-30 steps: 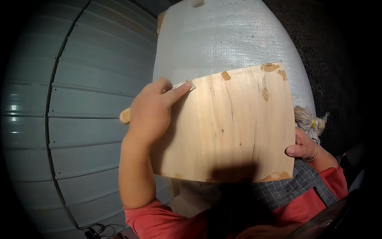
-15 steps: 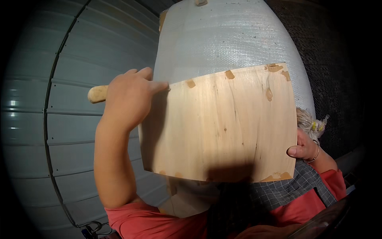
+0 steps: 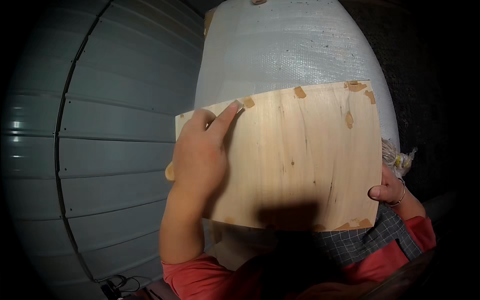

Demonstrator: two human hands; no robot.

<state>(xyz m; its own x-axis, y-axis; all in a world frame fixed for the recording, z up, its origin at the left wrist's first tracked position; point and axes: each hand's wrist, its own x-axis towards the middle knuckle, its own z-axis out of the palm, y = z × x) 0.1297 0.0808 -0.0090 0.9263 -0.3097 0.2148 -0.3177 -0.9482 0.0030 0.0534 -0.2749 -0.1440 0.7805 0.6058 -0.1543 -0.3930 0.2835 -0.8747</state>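
Thin plywood sheet (image 3: 295,160) looks light, stiff, slightly bendy: right hand (image 3: 387,189) fingers pinch its 3 o'clock edge, left hand (image 3: 200,155) fingers clenched on a wooden-handled tool (image 3: 170,171), pressing at 10 o'clock.

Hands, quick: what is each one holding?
Left hand: closed on a wooden handle, forefinger pressing the wooden board.
Right hand: fingers gripping the board's right edge.

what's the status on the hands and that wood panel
Left hand gripping a wooden-handled tool, blade tip at the wood panel top edge. Right hand steadying the panel's right edge. Nothing blocking.
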